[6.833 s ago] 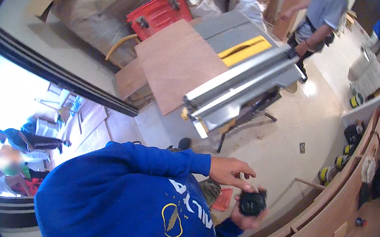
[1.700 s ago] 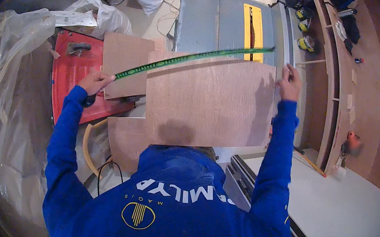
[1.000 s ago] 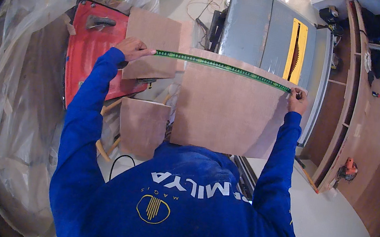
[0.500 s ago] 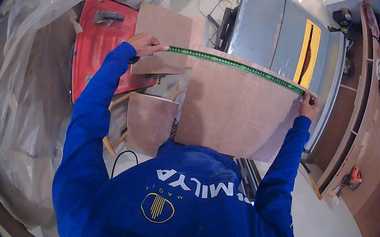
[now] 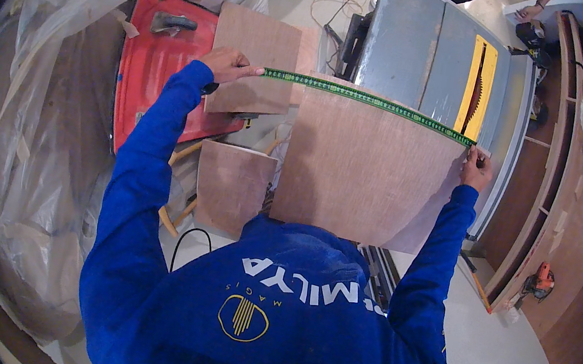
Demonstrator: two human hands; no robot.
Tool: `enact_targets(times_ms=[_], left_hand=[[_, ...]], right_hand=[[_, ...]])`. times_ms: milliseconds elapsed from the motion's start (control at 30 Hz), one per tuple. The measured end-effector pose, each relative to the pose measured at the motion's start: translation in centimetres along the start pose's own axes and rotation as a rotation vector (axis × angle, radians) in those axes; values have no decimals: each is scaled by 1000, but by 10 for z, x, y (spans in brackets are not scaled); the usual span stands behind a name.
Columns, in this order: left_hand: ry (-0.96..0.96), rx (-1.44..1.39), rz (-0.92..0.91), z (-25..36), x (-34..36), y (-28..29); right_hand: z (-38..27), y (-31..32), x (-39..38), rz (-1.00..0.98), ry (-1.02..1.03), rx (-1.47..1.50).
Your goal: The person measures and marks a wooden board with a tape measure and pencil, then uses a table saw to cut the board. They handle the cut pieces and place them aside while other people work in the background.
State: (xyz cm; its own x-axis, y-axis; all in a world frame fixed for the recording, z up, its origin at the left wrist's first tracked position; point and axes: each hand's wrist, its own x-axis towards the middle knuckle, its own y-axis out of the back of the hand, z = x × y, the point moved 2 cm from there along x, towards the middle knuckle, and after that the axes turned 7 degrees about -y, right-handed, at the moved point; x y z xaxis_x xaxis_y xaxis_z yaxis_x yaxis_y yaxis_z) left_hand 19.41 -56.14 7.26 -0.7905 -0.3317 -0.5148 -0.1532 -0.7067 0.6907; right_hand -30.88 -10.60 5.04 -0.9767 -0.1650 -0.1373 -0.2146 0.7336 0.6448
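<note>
A green tape measure (image 5: pixel 369 99) is stretched in a line between my two hands, across the far part of a plywood panel (image 5: pixel 367 166). My left hand (image 5: pixel 227 67) pinches one end of it, out past the panel's left edge and over a smaller board. At the panel's far right corner my right hand (image 5: pixel 477 168) grips the other end. The panel lies partly against the grey table saw (image 5: pixel 398 41). Its toothed blade (image 5: pixel 475 103) shows in the slot of a yellow insert (image 5: pixel 488 68).
Left of the panel is a red wheelbarrow tray (image 5: pixel 165 77) with a plywood board (image 5: pixel 252 29) on it. A smaller board (image 5: pixel 232 182) leans nearby. Plastic sheeting (image 5: pixel 31 148) covers the far left. On the right, an orange power tool (image 5: pixel 539 279) rests by a wooden frame (image 5: pixel 520 234).
The view has shifted slightly. Both hands keep the tape stretched in about the same place over the panel. Another person's hand now appears at the upper right.
</note>
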Motion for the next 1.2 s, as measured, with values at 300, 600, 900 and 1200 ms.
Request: enact_targets(times_ms=[300, 600, 900, 1200], left_hand=[[-23, 21, -7, 4, 1, 6], [-50, 45, -2, 1, 3, 3], [-27, 115, -6, -2, 6, 5], [-1, 108, -3, 12, 8, 17]], right_hand=[[5, 9, -9, -14, -121, 148], [-17, 34, -45, -242, -167, 567], [-14, 42, -46, -560, -331, 1099], [-35, 36, -33, -129, -125, 595]])
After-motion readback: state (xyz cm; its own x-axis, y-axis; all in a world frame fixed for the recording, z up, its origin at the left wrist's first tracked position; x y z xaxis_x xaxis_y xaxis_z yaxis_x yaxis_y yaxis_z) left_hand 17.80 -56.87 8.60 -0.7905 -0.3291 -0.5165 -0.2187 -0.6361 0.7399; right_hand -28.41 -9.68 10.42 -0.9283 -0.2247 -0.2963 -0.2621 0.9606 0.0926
